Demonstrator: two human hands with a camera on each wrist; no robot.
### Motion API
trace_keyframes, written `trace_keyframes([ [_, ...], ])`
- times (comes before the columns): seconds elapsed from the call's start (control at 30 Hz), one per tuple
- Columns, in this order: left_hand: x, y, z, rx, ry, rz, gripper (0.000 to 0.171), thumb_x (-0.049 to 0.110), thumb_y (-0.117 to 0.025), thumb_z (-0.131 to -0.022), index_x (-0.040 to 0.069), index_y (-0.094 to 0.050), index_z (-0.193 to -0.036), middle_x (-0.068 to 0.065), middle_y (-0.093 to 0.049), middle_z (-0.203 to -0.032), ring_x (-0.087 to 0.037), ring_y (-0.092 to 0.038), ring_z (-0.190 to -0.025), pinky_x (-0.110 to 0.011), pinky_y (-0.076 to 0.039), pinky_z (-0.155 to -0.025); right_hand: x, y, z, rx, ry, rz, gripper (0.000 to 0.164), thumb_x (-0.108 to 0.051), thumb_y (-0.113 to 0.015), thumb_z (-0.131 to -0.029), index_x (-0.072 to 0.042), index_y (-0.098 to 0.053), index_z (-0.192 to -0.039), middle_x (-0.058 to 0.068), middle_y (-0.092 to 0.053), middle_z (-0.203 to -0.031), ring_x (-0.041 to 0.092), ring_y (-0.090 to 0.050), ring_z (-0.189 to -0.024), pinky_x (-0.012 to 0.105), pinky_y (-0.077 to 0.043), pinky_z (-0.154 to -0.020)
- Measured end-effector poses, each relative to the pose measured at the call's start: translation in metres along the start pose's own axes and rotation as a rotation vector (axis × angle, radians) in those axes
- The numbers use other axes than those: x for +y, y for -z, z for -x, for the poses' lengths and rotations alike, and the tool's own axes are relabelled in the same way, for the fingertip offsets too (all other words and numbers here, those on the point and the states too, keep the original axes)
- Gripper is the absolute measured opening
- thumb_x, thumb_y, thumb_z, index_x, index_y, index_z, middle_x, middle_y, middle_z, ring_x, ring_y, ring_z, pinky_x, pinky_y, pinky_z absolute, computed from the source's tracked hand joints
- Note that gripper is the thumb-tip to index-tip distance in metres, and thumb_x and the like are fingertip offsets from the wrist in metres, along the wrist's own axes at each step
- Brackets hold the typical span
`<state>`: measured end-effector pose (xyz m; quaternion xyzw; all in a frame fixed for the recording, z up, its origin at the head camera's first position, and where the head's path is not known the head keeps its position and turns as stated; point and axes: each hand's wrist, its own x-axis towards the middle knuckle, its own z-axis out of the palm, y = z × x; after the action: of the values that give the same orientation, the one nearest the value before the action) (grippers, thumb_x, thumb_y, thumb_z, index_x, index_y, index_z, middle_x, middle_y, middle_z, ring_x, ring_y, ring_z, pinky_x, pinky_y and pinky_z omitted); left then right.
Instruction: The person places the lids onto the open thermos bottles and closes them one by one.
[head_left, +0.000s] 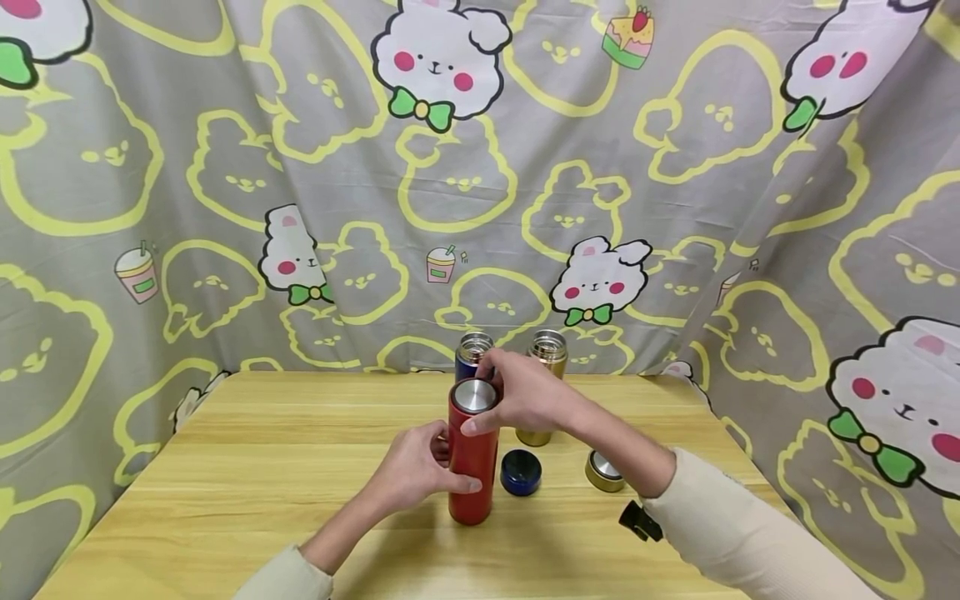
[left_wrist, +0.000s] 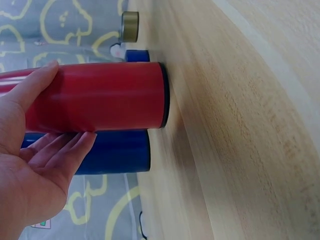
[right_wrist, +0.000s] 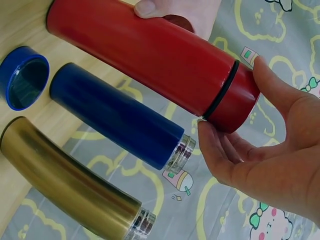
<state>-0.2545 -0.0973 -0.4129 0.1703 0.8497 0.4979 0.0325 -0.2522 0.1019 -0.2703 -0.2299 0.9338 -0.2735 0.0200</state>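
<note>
A red thermos stands upright near the middle of the table, its lid on top with a steel disc showing. My left hand grips the red body, thumb on the near side and fingers round the far side. From above, my right hand pinches the red lid between thumb and fingers. Behind stand a blue thermos and a gold thermos, both with bare steel necks. The blue lid lies right of the red thermos, and the gold lid farther right.
The wooden table reaches back to a grey curtain with cartoon rabbits, which also hangs at both sides. A small black object sits by the right sleeve.
</note>
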Motion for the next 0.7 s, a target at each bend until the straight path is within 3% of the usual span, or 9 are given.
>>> trace_keyframes([
  [0.13, 0.000, 0.000, 0.000, 0.003, -0.001, -0.006, 0.060, 0.039, -0.095, -0.067, 0.012, -0.066, -0.113, 0.001, -0.076, -0.102, -0.013, -0.072, -0.092, -0.032, -0.059, -0.080, 0.000, 0.001, -0.001, -0.036, -0.003, -0.014, 0.064, -0.035, -0.095, -0.070, -0.009, -0.057, -0.114, 0.004, -0.065, -0.099, 0.017, -0.062, -0.089, 0.032, -0.054, -0.079],
  [0.27, 0.000, 0.000, 0.000, -0.001, -0.003, 0.009, 0.061, 0.037, -0.095, -0.067, 0.012, -0.066, -0.114, 0.001, -0.076, -0.102, -0.013, -0.072, -0.092, -0.033, -0.059, -0.081, 0.000, 0.005, -0.002, -0.093, -0.011, -0.040, 0.076, -0.031, -0.094, -0.071, -0.006, -0.054, -0.131, 0.010, -0.066, -0.112, 0.020, -0.064, -0.099, 0.038, -0.055, -0.089],
  [0.37, 0.000, 0.000, -0.001, -0.007, -0.001, 0.018, 0.062, 0.036, -0.095, -0.067, 0.011, -0.066, -0.116, 0.001, -0.076, -0.102, -0.013, -0.072, -0.092, -0.033, -0.060, -0.081, 0.000, 0.009, -0.002, -0.138, -0.004, -0.063, 0.083, -0.022, -0.092, -0.075, -0.007, -0.048, -0.144, 0.014, -0.065, -0.126, 0.024, -0.064, -0.112, 0.044, -0.052, -0.100],
  [0.5, 0.000, 0.000, -0.001, -0.009, 0.003, 0.019, 0.062, 0.036, -0.095, -0.067, 0.011, -0.066, -0.115, 0.001, -0.076, -0.101, -0.013, -0.072, -0.092, -0.033, -0.059, -0.080, -0.001, 0.014, 0.000, -0.185, 0.050, -0.097, 0.078, -0.005, -0.085, -0.077, -0.009, -0.049, -0.146, 0.013, -0.062, -0.137, 0.028, -0.059, -0.127, 0.048, -0.046, -0.109],
  [0.7, 0.000, 0.001, -0.001, -0.009, 0.006, 0.010, 0.063, 0.037, -0.095, -0.067, 0.010, -0.065, -0.115, 0.000, -0.076, -0.101, -0.013, -0.072, -0.092, -0.033, -0.059, -0.081, -0.001, 0.014, 0.000, -0.201, 0.102, -0.054, 0.063, 0.001, -0.080, -0.080, -0.011, -0.060, -0.138, 0.006, -0.067, -0.128, 0.021, -0.064, -0.112, 0.042, -0.051, -0.100],
])
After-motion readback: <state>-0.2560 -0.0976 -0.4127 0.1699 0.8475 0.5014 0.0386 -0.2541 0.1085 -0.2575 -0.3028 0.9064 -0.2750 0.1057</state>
